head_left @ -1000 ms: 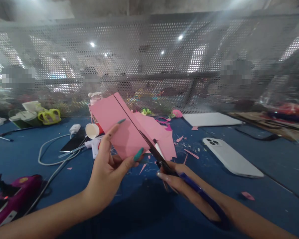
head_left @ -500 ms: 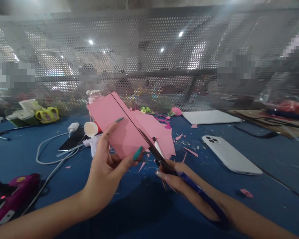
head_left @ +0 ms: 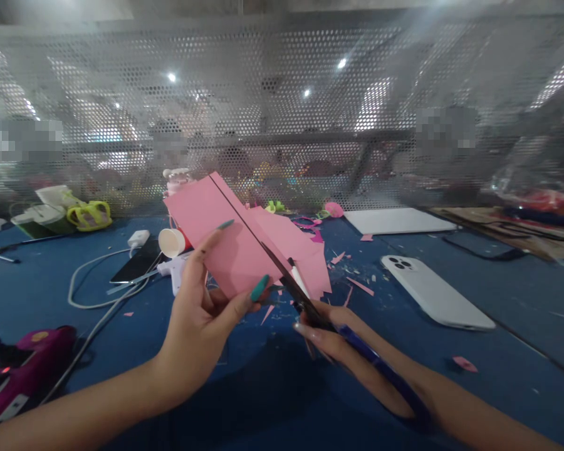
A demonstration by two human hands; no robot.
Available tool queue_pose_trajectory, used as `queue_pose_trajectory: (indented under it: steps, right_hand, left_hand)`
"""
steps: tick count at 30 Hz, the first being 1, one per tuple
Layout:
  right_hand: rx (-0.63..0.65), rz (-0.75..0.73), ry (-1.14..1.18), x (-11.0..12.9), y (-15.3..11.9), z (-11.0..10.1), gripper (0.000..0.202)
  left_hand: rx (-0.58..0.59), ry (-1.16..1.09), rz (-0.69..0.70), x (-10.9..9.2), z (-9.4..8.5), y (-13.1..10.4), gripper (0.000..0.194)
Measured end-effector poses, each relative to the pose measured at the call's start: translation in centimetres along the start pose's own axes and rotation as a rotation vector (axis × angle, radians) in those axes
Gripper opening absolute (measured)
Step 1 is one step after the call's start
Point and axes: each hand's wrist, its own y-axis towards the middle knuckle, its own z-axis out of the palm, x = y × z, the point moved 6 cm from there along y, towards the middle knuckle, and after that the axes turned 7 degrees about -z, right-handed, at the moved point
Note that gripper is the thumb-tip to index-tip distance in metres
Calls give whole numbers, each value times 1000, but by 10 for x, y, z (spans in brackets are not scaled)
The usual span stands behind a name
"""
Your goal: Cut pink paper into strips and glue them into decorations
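Observation:
A pink sheet of paper (head_left: 216,244), with a dark straight line near its right edge, is pinched in my left hand (head_left: 200,319), thumb on the front near its lower corner. Scissors (head_left: 371,357) with blue handles are gripped in my right hand (head_left: 343,338). One dark blade lies over the front of the paper along the line; the other blade is hidden. More pink paper (head_left: 317,266) lies behind the held sheet, with a white marker (head_left: 299,279) showing beside it.
Pink scraps (head_left: 360,286) are scattered over the blue table (head_left: 282,401). A white phone (head_left: 435,294) lies at right. A glue gun (head_left: 173,272), paper cup (head_left: 172,243), dark phone (head_left: 136,263) and white cable (head_left: 87,307) are at left. Perforated metal mesh (head_left: 282,113) stands behind.

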Motion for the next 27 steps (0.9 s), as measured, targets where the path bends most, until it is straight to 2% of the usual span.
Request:
queue_pose_trajectory:
  steps: [9, 16, 23, 27]
  right_hand:
    - [-13, -43, -61, 22, -6, -3, 31]
    - [-60, -30, -98, 21, -9, -6, 30]
    - [-41, 2, -73, 14, -3, -1, 36]
    - [-39, -18, -39, 19, -4, 0, 35]
  left_hand:
    - [3, 17, -12, 1, 0, 0, 68]
    - [-6, 17, 11, 0, 0, -1, 69]
    - [-17, 59, 64, -1, -1, -2, 68]
    - [-15, 61, 85, -1, 0, -3, 66]
